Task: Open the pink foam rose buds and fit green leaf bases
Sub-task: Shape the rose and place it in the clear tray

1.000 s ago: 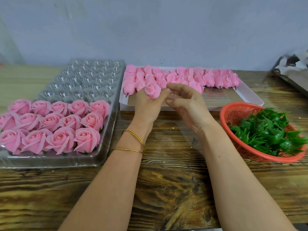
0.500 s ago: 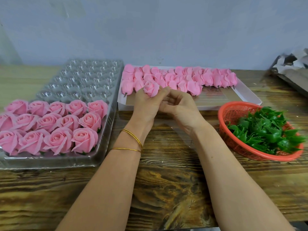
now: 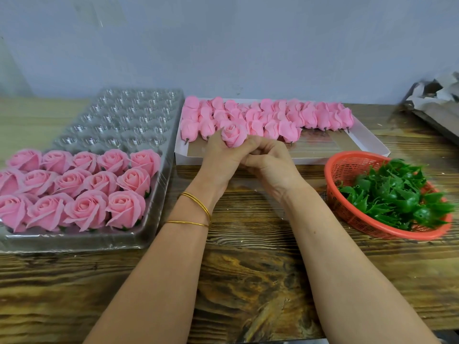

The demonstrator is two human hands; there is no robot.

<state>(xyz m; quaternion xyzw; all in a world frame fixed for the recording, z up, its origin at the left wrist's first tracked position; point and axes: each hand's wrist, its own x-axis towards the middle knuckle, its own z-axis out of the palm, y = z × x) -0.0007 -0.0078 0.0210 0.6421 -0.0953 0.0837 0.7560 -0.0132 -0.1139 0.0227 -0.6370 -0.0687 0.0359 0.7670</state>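
- Rose bud (image 3: 233, 135), pink and partly opened, is held up just past the middle of the worktop (image 3: 248, 269), toward 12 o'clock, in front of the near rim of the white box (image 3: 360, 142).
- It is gripped from below by the left hand (image 3: 221, 157), whose fingers are curled round its base; two gold bangles (image 3: 198, 207) are worn on that wrist.
- The right hand (image 3: 270, 162) is pressed against the left from the 3 o'clock side, fingers curled in under the flower; whether anything is pinched by it cannot be told.
- Closed pink buds (image 3: 273, 117) are laid in rows in the white box, from 12 to 1 o'clock.
- Green leaf bases (image 3: 395, 192) are heaped in a red basket (image 3: 347, 167) at 3 o'clock.
- Opened roses (image 3: 74, 187) are seated in the near rows of a clear tray (image 3: 139, 115) at 9 o'clock.
- Crumpled paper (image 3: 437, 95) is seen at 2 o'clock.
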